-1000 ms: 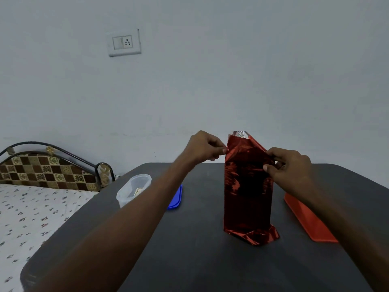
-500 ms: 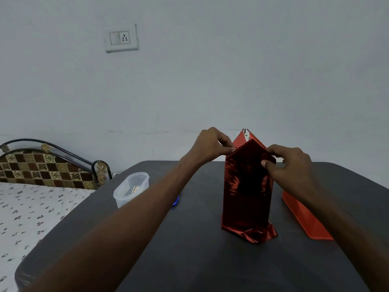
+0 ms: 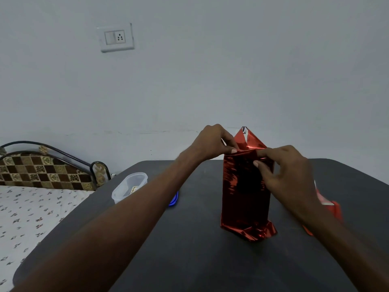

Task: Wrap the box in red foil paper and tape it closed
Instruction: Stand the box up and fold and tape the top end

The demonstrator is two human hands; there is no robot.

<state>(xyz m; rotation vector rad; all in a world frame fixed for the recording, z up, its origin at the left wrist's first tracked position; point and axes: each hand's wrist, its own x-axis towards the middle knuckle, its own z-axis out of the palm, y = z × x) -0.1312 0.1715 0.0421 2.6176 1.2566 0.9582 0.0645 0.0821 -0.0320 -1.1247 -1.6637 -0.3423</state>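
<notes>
Red foil box point(image 3: 245, 190) stands upright mid-table point(image 3: 189, 260), my left hand point(image 3: 212, 144) and right hand point(image 3: 284, 167) pinching its top fold, my forearm half-hiding the clear tub point(image 3: 128, 186) and blue lid point(image 3: 174, 200).

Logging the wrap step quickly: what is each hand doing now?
Left hand: pinching the red foil at the box's top.
Right hand: pinching the folded top flap.
</notes>
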